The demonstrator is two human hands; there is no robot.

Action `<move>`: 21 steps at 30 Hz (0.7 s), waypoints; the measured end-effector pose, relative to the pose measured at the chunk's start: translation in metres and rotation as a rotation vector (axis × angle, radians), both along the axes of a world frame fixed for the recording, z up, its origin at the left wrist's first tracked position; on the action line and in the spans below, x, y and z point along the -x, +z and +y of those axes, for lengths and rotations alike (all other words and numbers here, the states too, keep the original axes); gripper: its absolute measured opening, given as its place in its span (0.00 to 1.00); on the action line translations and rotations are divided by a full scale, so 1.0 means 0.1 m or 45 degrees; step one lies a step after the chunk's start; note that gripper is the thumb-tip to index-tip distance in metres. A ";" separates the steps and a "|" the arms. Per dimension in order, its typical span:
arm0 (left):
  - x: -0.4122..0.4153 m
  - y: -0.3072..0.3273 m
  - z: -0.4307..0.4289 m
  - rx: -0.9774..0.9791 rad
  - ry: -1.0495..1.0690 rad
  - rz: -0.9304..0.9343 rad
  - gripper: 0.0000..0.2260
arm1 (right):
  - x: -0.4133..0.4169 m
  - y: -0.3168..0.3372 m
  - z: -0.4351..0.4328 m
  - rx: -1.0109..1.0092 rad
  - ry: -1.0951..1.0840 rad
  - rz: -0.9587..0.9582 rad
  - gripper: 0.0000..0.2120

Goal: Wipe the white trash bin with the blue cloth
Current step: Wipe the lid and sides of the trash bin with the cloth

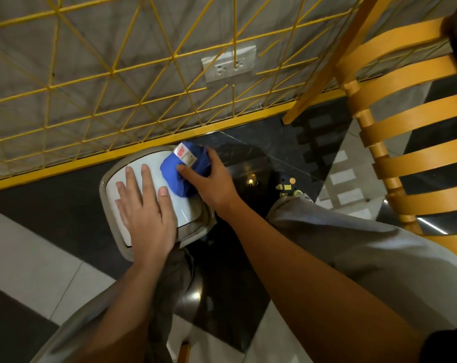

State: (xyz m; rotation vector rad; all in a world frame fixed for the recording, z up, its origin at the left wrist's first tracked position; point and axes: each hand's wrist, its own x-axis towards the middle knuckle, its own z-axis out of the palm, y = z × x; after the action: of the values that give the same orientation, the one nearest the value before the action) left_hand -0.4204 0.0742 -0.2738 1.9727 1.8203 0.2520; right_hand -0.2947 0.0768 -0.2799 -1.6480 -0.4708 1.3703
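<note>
The white trash bin (pixel 154 165) stands on the dark floor against a yellow wire partition, seen from above, with a white lid inside a grey rim. My left hand (pixel 143 208) lies flat on the lid's near-left part, fingers spread. My right hand (pixel 211 179) grips the bunched blue cloth (pixel 173 171), which has a white label with red print, and presses it on the lid's far-right corner.
A yellow wire grid partition (pixel 112 72) with a yellow base rail runs right behind the bin; a wall socket (pixel 228 64) sits behind it. An orange slatted chair (pixel 410 127) stands at the right. My grey-trousered legs flank the bin on glossy black and white floor tiles.
</note>
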 end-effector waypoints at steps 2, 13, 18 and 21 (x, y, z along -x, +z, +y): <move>0.00 -0.02 0.01 -0.013 0.000 -0.013 0.24 | -0.04 -0.01 0.11 0.010 -0.019 -0.095 0.28; 0.00 -0.10 0.01 -0.086 0.040 -0.007 0.24 | -0.02 -0.06 -0.17 0.074 0.048 -0.155 0.24; 0.00 -0.10 0.01 -0.098 0.018 0.006 0.26 | -0.07 -0.02 -0.10 0.032 0.145 -0.164 0.25; 0.01 -0.10 0.01 -0.093 0.018 -0.007 0.27 | -0.04 0.00 0.24 0.026 0.181 -0.112 0.24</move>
State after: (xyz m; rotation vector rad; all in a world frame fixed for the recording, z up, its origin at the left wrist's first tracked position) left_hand -0.4211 0.0756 -0.2842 2.0066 1.8464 0.3323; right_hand -0.2907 0.1010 -0.2794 -1.7237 -0.6379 1.4140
